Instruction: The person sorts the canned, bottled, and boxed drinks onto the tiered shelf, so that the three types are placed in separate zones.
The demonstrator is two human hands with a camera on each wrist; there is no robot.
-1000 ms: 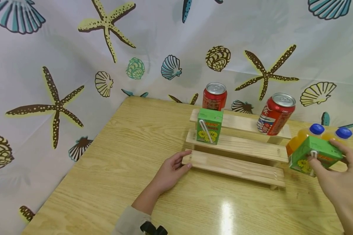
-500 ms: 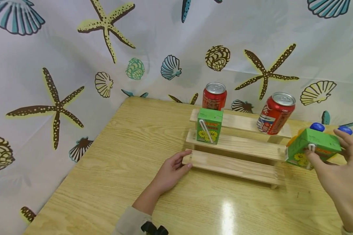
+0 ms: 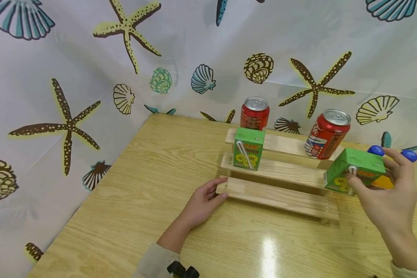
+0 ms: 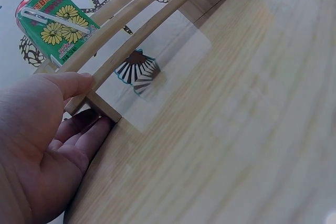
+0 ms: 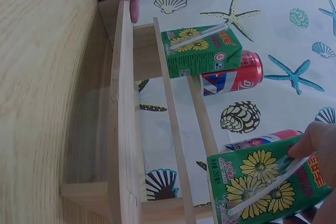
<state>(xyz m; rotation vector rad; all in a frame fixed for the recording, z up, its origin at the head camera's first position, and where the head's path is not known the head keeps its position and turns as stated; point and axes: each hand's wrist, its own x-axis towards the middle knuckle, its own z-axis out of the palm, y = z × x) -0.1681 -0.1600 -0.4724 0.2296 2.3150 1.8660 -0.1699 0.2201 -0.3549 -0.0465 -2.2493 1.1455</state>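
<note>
Between thumb and fingers, my right hand pinches a tilted green carton by the right end of the stepped wooden rack; whether it touches the middle step cannot be told. My left hand grips the left end of the lowest step, thumb on the step and fingers round its end. A second green carton stands upright on the middle step at the left. Two red cans, one at the left and one at the right, stand on the top step.
Two bottles with blue caps and orange contents stand to the right of the rack, partly hidden by my right hand and the carton. Behind the wooden table hangs a patterned cloth.
My right hand has moved left with the green carton, from in front of the bottles to the rack's right end. The left hand has stayed in place.
</note>
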